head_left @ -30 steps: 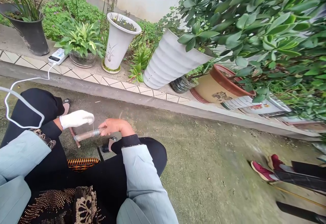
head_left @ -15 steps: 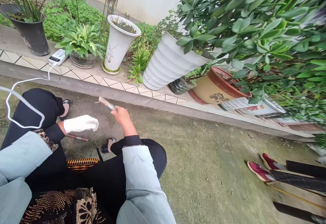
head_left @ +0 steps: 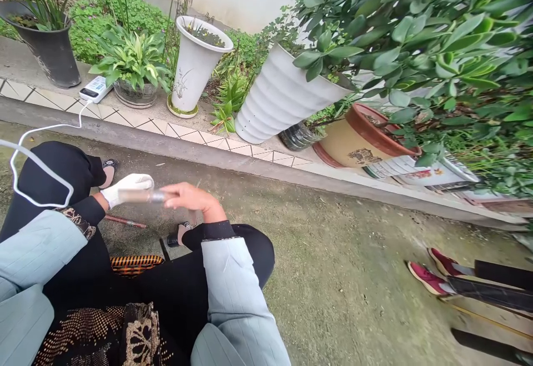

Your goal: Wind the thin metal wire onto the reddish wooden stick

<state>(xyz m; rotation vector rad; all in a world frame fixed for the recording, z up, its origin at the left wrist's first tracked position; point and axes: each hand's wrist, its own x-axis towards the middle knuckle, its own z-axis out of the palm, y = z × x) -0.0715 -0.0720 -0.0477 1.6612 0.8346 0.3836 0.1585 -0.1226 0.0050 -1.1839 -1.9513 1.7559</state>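
Observation:
My right hand (head_left: pixel 185 196) grips a short pale stick (head_left: pixel 135 195) with a shiny silvery band of winding near my fingers. Motion smears the stick, and it points left, overlapping my left hand. A white knit glove covers my left hand (head_left: pixel 129 185), whose fingers are curled closed; anything inside them is hidden. Below the left glove, a thin reddish-brown stick (head_left: pixel 129 222), also with a wound band, lies low between my legs. Under my lap shows an orange-and-black woven surface (head_left: pixel 135 265).
Along a tiled ledge (head_left: pixel 191 135) stand a black pot (head_left: pixel 52 49), a tall white pot (head_left: pixel 194 71), a ribbed white pot (head_left: pixel 287 94) and a tan pot (head_left: pixel 353 138). A white device (head_left: pixel 95 89) trails a white cable (head_left: pixel 45 129). Another person's red shoes (head_left: pixel 427 278) are at right.
My right hand has swung the stick from pointing up-left to lying level, nearer my left hand. My left hand has risen slightly. The fine strand between my hands no longer shows.

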